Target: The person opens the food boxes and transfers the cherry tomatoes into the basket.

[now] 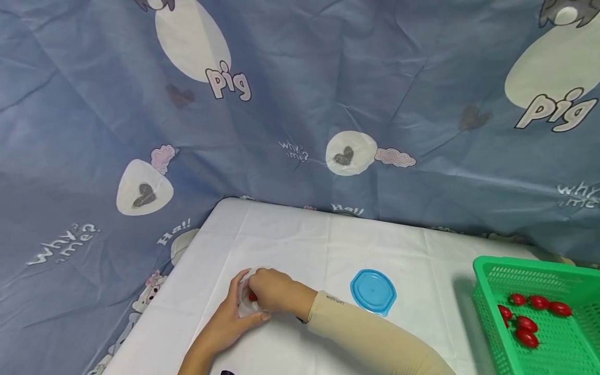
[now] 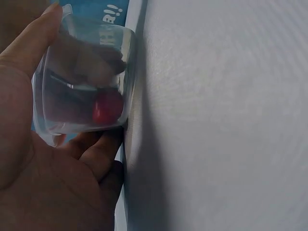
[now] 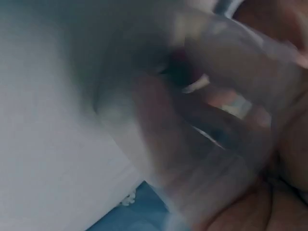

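On the left part of the white table, my left hand (image 1: 228, 316) holds a clear plastic container (image 2: 86, 108), thumb on one side and fingers on the other. The container stands on the tabletop. A cherry tomato (image 2: 108, 106) shows red through its wall, near the bottom. My right hand (image 1: 272, 289) reaches down into the container, its fingertips close to the tomato; whether they pinch it I cannot tell. In the right wrist view the right hand and the container are blurred. To the right of the hands lies a blue lid (image 1: 373, 291).
A green basket (image 1: 485, 291) at the right edge holds several red cherry tomatoes (image 1: 526, 324). White cloth covers the table (image 1: 281, 224). A blue printed curtain (image 1: 281, 104) hangs behind and to the left. A small dark object (image 1: 227, 372) shows at the bottom edge.
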A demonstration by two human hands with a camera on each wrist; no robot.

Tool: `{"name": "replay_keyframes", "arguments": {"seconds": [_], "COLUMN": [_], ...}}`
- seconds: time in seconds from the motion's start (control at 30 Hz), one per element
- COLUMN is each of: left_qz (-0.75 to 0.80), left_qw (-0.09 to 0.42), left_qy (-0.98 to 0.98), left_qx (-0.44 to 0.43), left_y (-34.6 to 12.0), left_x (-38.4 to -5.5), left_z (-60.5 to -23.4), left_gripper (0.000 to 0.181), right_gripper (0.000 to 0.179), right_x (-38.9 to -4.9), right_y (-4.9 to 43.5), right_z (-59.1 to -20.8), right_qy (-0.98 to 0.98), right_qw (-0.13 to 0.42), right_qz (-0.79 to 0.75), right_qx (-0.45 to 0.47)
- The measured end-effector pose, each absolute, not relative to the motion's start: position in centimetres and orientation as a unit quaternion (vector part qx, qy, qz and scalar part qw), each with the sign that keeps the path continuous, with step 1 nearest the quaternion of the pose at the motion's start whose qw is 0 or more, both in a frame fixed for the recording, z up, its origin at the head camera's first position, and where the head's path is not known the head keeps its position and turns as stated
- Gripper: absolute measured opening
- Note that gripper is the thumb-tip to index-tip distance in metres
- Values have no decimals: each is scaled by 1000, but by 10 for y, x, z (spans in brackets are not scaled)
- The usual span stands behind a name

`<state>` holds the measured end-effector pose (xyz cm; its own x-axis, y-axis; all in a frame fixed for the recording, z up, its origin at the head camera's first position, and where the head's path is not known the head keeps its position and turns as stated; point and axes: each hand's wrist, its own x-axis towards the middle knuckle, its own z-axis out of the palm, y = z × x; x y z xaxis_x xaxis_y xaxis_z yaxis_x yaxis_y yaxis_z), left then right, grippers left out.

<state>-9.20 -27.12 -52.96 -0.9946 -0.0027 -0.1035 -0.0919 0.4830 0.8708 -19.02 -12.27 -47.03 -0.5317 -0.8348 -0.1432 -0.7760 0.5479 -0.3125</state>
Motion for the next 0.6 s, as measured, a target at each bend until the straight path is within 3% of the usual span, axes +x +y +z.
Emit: {"name": "replay_keyframes", "arguments": {"seconds": [0.6], "left_qz": [503], "left_qw": [45], "left_qy": [862], "left_qx": [-31], "left_y": [-269], "left_x": [-93], "left_z": [-527], "left_gripper": [110], "right_gripper": [21], "right_x": [-195], "right_y": [-129], "right_z": [-489], "right_qy": [853], "right_qw": [135], "right_qz": [-154], "right_qx": [-480]}}
